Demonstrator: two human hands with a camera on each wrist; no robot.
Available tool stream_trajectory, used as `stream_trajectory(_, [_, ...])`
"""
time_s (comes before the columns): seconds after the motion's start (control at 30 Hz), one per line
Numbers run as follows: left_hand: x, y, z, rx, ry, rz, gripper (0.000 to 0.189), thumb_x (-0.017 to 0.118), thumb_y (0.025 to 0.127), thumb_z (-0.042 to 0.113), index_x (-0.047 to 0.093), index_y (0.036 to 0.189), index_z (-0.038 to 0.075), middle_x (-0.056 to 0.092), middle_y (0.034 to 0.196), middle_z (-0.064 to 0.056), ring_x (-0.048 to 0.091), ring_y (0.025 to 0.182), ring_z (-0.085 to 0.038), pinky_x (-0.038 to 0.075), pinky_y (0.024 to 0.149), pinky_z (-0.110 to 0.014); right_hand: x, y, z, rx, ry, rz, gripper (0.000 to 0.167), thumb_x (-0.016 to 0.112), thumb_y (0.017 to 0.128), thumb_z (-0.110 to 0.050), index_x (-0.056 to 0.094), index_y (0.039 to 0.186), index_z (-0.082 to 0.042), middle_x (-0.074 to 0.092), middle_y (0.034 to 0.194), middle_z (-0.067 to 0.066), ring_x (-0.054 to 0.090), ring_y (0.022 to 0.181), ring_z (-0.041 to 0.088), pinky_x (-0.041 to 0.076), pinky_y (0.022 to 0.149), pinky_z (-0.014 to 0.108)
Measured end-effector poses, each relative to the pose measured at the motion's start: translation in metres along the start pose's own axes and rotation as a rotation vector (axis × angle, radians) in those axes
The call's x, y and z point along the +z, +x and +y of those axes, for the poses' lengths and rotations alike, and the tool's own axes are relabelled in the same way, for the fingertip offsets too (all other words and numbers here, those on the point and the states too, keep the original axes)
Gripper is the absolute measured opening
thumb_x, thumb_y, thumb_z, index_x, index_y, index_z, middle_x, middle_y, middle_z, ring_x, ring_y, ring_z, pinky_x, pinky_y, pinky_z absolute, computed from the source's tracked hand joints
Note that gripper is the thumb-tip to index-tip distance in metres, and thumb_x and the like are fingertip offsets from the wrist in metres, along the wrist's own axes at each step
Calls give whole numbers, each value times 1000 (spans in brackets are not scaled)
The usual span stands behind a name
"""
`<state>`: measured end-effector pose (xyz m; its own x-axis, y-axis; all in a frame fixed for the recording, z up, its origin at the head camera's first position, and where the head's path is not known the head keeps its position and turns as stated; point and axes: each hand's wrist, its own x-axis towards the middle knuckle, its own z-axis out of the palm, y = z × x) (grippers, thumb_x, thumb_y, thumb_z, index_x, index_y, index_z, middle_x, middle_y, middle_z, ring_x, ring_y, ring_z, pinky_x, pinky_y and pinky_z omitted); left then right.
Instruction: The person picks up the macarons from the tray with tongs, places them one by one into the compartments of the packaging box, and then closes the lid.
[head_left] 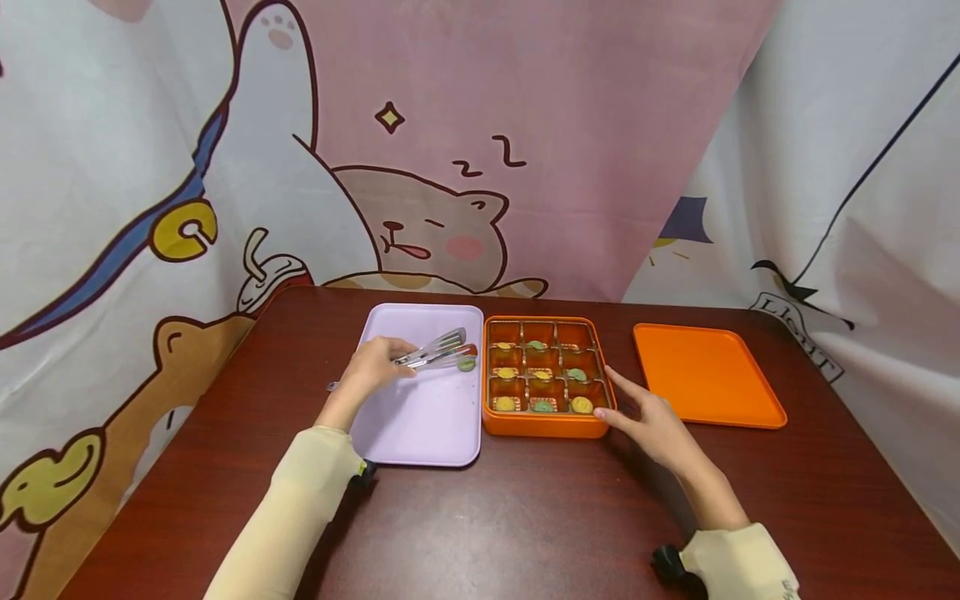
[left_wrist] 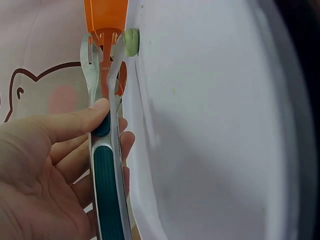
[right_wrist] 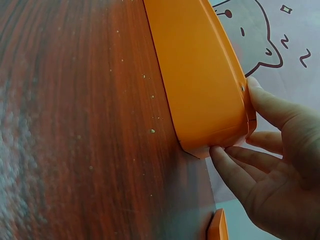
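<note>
My left hand [head_left: 372,367] grips metal tongs [left_wrist: 107,192] with teal handle inserts, above the lilac tray [head_left: 423,425]. Their prongs are apart, close to a green round cookie [left_wrist: 131,42] on the tray. Whether they touch it, I cannot tell. An orange box [head_left: 547,425] stands beside the tray, its clear insert divided into compartments. Several yellow cookies [head_left: 581,405] and green cookies [head_left: 543,406] lie inside, one per compartment; no cookie shows in the far right one. At the box's near right corner, my right hand [right_wrist: 280,165] holds it between thumb and fingers.
An orange lid [head_left: 708,375] lies flat to the right of the box. Everything rests on a dark reddish-brown table [head_left: 510,517]. A cartoon-printed cloth [head_left: 585,150] hangs behind it. Small crumbs dot the tabletop near the box in the right wrist view.
</note>
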<state>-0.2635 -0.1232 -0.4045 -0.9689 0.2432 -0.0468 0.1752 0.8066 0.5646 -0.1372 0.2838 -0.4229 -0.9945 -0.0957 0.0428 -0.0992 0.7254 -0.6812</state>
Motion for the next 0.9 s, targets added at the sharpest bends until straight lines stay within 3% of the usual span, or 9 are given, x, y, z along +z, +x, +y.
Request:
stream_trajectory(0.3, [2, -1, -4, 29, -26, -45, 35, 80, 81, 12, 74, 116, 9, 75, 114, -12, 70, 107, -27, 49, 93, -44, -1, -1, 1, 2, 15, -3, 77, 66, 95, -40, 31, 157, -10, 40, 153, 28, 37, 140, 50, 33, 107, 69])
stream_trajectory(0.53, [5, 0, -6, -13, -43, -40, 27, 76, 84, 10, 76, 112, 10, 76, 110, -10, 71, 100, -23, 50, 85, -38, 0, 0, 2, -8, 11, 1, 76, 66, 95, -38, 31, 157, -10, 42, 152, 28, 40, 139, 49, 35, 106, 68])
stream_trajectory(0.9, [1, 0, -1, -23, -27, 22, 23, 74, 87, 12, 77, 110, 13, 76, 111, -7, 68, 110, -27, 46, 94, -47, 0, 0, 2, -3, 13, 1, 77, 66, 95, -40, 31, 157, -10, 41, 153, 28, 39, 139, 49, 34, 106, 69])
